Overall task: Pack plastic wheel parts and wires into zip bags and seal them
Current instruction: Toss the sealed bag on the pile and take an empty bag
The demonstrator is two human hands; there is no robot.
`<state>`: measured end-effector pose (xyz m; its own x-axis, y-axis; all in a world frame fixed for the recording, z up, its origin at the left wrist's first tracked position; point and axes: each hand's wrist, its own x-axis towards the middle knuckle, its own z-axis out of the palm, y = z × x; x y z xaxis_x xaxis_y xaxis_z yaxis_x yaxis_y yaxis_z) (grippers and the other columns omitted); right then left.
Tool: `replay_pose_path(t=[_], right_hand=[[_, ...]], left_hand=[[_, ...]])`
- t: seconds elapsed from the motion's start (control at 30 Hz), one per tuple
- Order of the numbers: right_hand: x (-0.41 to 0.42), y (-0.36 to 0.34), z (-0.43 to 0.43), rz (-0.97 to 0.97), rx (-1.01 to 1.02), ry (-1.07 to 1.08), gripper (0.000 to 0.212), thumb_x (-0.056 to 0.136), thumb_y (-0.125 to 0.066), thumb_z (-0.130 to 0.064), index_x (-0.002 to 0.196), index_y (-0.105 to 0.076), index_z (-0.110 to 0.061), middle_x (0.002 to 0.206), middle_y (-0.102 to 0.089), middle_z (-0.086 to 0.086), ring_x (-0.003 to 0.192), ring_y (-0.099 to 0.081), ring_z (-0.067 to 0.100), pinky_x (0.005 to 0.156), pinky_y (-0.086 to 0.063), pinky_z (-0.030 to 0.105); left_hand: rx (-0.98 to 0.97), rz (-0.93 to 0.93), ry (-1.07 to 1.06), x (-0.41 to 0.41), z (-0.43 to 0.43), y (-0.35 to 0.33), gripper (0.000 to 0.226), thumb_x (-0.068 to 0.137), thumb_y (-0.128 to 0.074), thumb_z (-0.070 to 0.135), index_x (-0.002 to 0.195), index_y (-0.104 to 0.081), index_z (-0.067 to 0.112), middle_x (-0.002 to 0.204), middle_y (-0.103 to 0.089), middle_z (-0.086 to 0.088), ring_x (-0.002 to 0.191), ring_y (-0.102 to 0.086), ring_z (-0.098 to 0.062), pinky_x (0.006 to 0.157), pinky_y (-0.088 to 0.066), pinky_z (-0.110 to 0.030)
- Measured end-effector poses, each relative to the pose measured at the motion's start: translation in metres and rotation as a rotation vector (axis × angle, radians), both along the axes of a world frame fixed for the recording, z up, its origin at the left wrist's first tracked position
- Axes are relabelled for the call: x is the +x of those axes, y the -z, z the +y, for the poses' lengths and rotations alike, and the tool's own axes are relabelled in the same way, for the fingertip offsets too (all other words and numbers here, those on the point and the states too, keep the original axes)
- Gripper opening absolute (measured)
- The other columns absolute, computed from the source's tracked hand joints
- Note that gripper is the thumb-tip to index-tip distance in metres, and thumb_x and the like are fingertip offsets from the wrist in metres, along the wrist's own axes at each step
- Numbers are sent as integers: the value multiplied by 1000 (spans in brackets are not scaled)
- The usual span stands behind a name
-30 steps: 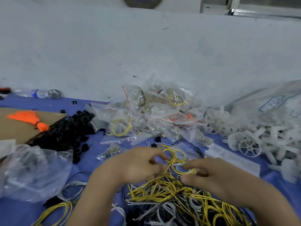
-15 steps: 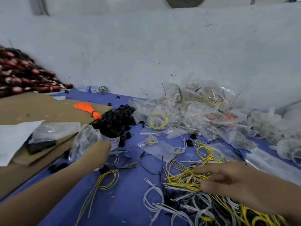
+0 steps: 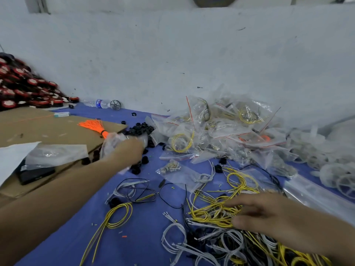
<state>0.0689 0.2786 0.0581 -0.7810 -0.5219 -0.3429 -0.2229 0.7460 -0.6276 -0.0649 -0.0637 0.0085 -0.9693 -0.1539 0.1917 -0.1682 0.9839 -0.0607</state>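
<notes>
Worktop under blue cloth (image 3: 144,240), white wall (image 3: 172,54) behind. Left hand (image 3: 127,150) grips clear bag (image 3: 112,141) centre-left; right hand (image 3: 269,214), fingers loosely spread, rests on yellow wires (image 3: 209,215) lower right. White plastic wheels (image 3: 345,186) at right edge.

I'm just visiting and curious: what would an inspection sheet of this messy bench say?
Surface: blue cloth, cardboard sheet at left.
Job's things: heap of filled zip bags; white wheels far right; black round parts.
Clutter: orange tie bundle, water bottle, red-and-black pile.
Hands: left hand against a clear bag, fingers hidden; right hand rests open on yellow wires.
Cables: grey wires and black wires lie loose, tangled.
Surroundings: white wall.
</notes>
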Motion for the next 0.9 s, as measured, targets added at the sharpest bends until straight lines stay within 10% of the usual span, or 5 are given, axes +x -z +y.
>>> replay_pose_path(t=[0.17, 0.43, 0.57, 0.8, 0.9], right_hand=[[-1, 1, 5, 19, -18, 5, 65, 55, -48, -77, 115, -52, -53, 98, -65, -32, 91, -59, -13, 88, -42, 19], [-3, 3, 12, 140, -130, 136, 61, 55, -52, -72, 111, -58, -48, 92, -68, -22, 86, -62, -7, 83, -47, 18], [-8, 2, 2, 326, -391, 323, 70, 51, -54, -72, 118, -53, -50, 95, -66, -21, 88, -61, -9, 80, -48, 20], [-6, -12, 2, 702, -667, 510, 21, 75, -69, -36, 95, -61, -39, 85, -65, -18, 70, -65, 5, 64, -51, 26], [-7, -10, 18, 691, -668, 537, 14, 80, -68, -17, 83, -60, -28, 81, -67, -4, 63, -63, 14, 55, -49, 21]], left_hand=[[-49, -245, -6, -12, 12, 56, 12, 94, -50, 15, 98, -58, 9, 97, -60, -6, 86, -61, -23, 63, -43, -31], [254, 134, 106, -14, 26, 3, 17, 92, -55, 19, 85, -52, 4, 72, -52, -12, 67, -53, -27, 53, -33, -28], [695, 393, 347, 29, 104, -68, 24, 85, -66, 37, 77, -61, 15, 62, -62, 6, 62, -59, -5, 54, -39, -11], [1507, 208, 576, 99, 218, -68, 36, 98, -47, 30, 77, -69, 10, 74, -71, -6, 70, -67, -18, 67, -54, -30], [1526, 83, 680, 102, 224, -59, 23, 95, -52, 11, 84, -72, 12, 76, -71, -5, 67, -69, -12, 63, -57, -27]])
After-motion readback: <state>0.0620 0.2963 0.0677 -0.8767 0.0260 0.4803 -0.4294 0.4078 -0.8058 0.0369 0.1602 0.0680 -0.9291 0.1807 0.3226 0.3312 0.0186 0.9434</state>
